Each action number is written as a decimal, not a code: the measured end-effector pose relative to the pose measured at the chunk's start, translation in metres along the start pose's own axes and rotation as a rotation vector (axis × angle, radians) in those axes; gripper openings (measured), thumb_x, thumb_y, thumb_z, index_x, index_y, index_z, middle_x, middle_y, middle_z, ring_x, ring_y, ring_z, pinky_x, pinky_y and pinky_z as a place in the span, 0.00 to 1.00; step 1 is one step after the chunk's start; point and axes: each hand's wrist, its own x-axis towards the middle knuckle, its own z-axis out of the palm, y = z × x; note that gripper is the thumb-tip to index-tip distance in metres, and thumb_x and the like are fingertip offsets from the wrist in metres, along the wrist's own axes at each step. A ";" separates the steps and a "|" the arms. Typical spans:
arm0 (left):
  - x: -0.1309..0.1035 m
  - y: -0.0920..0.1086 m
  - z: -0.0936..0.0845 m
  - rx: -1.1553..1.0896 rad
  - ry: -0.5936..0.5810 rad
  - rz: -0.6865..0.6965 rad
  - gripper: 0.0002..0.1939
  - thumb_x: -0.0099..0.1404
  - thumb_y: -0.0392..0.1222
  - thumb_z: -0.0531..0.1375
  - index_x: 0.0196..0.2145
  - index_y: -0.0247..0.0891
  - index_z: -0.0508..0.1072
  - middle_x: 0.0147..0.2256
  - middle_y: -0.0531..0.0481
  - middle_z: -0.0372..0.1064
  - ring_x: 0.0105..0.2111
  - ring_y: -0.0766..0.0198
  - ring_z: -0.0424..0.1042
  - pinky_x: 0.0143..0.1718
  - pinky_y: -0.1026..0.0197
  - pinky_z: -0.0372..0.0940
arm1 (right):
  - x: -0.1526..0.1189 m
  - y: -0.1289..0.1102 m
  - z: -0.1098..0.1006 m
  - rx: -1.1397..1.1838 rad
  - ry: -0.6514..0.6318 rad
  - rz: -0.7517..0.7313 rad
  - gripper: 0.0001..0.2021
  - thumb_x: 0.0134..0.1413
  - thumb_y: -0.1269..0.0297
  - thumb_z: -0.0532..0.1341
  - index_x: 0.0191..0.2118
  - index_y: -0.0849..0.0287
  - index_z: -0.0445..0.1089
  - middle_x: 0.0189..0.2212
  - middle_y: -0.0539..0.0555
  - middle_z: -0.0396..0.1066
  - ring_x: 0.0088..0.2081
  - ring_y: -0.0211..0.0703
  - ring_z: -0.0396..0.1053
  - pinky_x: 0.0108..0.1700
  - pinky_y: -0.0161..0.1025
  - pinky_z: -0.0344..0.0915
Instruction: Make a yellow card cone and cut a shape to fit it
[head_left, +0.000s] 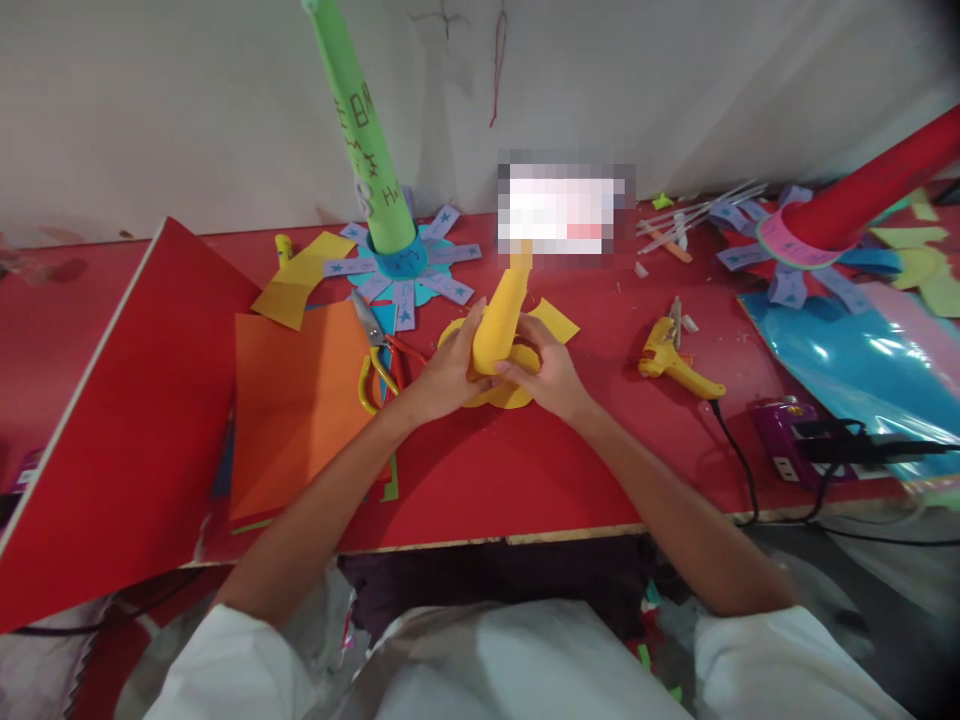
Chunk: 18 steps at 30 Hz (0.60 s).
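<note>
A yellow paper cone is held at the middle of the red table, with its narrow end pointed to the far side and its wide end turned to the near side. On its left side it is clamped by the left hand, whose fingers are bent around the paper. By the right hand the lower right side of the cone is met, with the fingers curved and the thumb near the wide end; whether this hand is closed firmly on the cone cannot be told. Under both hands a yellow paper base with a wavy edge is partly seen, and a yellow scrap is placed just beyond the right hand. To the left, scissors are laid near an orange sheet, and farther left a large red board is seen. On the far left side, a green cone is stood, tilted, on a flower-like base of purple strips. To the right, a yellow glue gun is laid, with a purple power box nearer and a red cone farther away.
</note>
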 end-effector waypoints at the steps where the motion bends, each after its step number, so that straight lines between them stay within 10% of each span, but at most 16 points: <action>1: -0.001 0.000 -0.005 0.016 -0.012 -0.023 0.50 0.70 0.47 0.68 0.80 0.44 0.46 0.74 0.32 0.61 0.75 0.42 0.62 0.77 0.32 0.56 | 0.000 0.000 0.000 0.008 -0.004 0.005 0.33 0.60 0.34 0.70 0.63 0.46 0.72 0.59 0.59 0.78 0.57 0.60 0.78 0.64 0.60 0.76; 6: -0.010 -0.012 -0.035 0.159 -0.150 -0.089 0.58 0.70 0.57 0.70 0.82 0.46 0.39 0.77 0.37 0.60 0.81 0.42 0.52 0.81 0.25 0.26 | 0.002 0.000 -0.005 0.023 0.029 0.018 0.29 0.61 0.35 0.70 0.59 0.47 0.73 0.57 0.58 0.79 0.56 0.59 0.79 0.64 0.60 0.76; 18: -0.033 -0.003 -0.018 0.395 -0.037 0.044 0.46 0.75 0.64 0.63 0.78 0.35 0.55 0.74 0.30 0.63 0.77 0.37 0.61 0.82 0.25 0.30 | 0.001 -0.006 -0.013 0.055 -0.081 0.016 0.29 0.60 0.36 0.71 0.59 0.47 0.74 0.57 0.58 0.80 0.57 0.59 0.79 0.63 0.59 0.77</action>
